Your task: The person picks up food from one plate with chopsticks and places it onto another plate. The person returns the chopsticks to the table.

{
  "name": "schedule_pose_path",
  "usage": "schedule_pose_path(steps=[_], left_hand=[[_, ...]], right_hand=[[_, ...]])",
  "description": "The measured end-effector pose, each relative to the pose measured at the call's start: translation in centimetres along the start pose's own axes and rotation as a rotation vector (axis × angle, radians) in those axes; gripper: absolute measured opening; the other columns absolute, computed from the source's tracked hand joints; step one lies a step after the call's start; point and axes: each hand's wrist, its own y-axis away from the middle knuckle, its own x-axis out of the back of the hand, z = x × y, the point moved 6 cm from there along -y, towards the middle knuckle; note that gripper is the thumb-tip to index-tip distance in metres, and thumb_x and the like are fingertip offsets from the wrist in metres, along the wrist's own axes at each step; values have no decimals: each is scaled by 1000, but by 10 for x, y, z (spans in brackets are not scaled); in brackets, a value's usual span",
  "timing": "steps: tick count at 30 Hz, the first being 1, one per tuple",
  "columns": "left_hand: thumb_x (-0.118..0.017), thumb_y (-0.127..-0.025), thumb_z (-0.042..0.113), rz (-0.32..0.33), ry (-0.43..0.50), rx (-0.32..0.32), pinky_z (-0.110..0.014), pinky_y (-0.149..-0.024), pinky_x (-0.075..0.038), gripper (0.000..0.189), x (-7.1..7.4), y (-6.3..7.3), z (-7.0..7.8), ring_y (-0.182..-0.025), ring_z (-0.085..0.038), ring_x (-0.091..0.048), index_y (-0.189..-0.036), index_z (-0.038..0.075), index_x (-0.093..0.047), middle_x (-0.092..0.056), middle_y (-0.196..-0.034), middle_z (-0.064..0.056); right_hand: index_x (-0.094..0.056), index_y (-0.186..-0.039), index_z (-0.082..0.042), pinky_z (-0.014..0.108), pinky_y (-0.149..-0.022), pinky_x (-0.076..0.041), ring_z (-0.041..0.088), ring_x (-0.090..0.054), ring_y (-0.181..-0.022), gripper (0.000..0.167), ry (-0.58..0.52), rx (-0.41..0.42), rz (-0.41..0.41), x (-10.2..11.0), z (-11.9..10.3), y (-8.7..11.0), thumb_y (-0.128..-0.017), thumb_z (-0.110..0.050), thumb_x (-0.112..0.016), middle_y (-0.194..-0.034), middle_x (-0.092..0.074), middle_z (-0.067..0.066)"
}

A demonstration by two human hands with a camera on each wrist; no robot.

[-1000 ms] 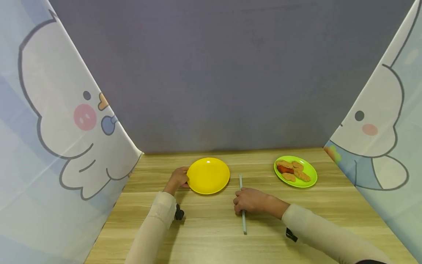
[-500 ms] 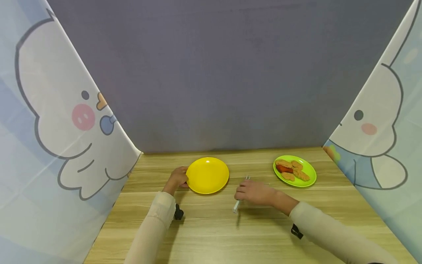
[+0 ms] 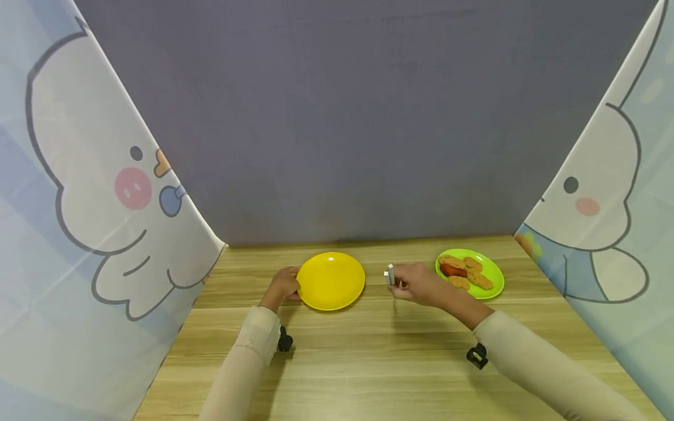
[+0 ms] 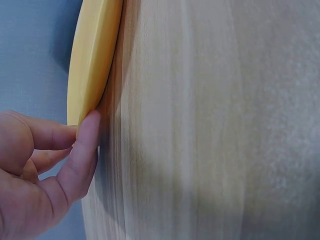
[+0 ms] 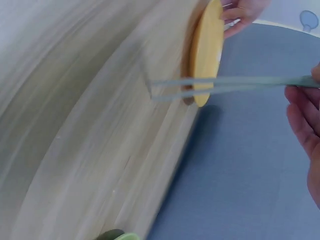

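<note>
My left hand (image 3: 286, 283) pinches the left rim of a yellow plate (image 3: 330, 280), which rests on the table. In the left wrist view, thumb and fingers of that hand (image 4: 30, 185) meet at the edge of the plate (image 4: 95, 55). Raised above the table to the right of this plate, my right hand (image 3: 423, 285) grips a pair of pale grey-green chopsticks (image 3: 391, 276), seen nearly end-on from the head. The right wrist view shows the chopsticks (image 5: 255, 81) lying side by side, their far tips slightly apart and pointing down to the tabletop.
On the right, a green plate (image 3: 496, 275) bears several brown fried pieces (image 3: 480, 279) and a red piece (image 3: 453, 270). A grey panel (image 3: 337, 128) stands behind the wooden table (image 3: 337, 362), with cartoon-printed sheets (image 3: 63, 327) at both sides.
My right hand has lifted the chopsticks off the table, turned them from lying flat to steeply tilted, and moved slightly back and right. The left hand and yellow plate have stayed put.
</note>
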Motion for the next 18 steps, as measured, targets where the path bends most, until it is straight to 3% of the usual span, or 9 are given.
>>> schedule_pose_path(steps=[3, 9, 12, 18], left_hand=[[-50, -79, -17, -2, 4, -1, -41, -70, -66, 71, 0, 1, 1, -67, -19, -66, -146, 8, -56, -60, -132, -27], [-50, -79, -17, -2, 9, -14, -40, -68, -66, 70, 0, 0, 1, -68, -19, -66, -145, 6, -56, -61, -130, -26], [-50, -80, -17, -3, 15, -15, -40, -69, -66, 70, -1, 0, 1, -69, -19, -67, -145, 7, -56, -62, -129, -26], [-50, -81, -17, -3, 7, -16, -42, -71, -66, 70, -1, 2, 1, -69, -19, -68, -145, 8, -56, -62, -130, -26]], right_hand=[[-61, -82, -16, 10, -53, -47, -2, -55, -61, 18, -111, -89, 8, 5, 3, -2, -82, -4, -75, -69, -62, -8], [-69, -81, -14, 11, -54, -50, -7, -55, -61, 13, -213, -189, 5, 6, 5, -2, -82, -3, -76, -68, -67, -9], [-71, -82, -14, 14, -54, -52, -7, -57, -63, 11, -248, -226, -18, 5, 6, -2, -81, -4, -77, -68, -69, -8], [-69, -84, -14, 14, -51, -46, -8, -47, -61, 13, -321, -247, -90, 0, 6, -4, -81, -3, -74, -67, -61, -9]])
